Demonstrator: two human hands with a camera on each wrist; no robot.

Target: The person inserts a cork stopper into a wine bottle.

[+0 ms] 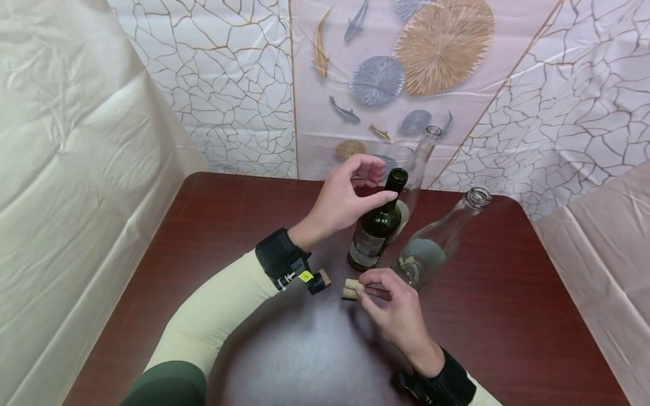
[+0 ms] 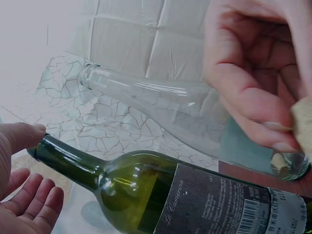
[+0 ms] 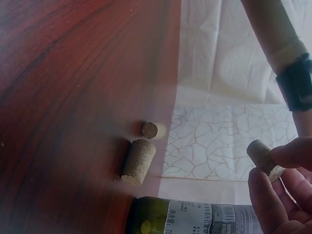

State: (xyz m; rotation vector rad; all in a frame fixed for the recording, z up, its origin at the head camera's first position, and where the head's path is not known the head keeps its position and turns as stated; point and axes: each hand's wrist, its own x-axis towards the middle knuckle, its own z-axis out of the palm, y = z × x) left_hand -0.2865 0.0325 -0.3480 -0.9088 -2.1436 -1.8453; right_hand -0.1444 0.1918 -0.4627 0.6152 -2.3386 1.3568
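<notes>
Green glass wine bottle (image 1: 377, 224) stands upright, open-mouthed, dark-labelled, neck against the thumb of the left hand (image 1: 341, 196). Tan cylindrical cork (image 3: 258, 151) is pinched in right hand (image 1: 398, 310), one end jutting out.

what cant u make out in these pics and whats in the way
Head: print on the green bottle, too small to read.
Head: lower part of the rear clear bottle, partly hidden behind the green bottle.
Left wrist: far end of the held cork, cut off by the right edge.
</notes>
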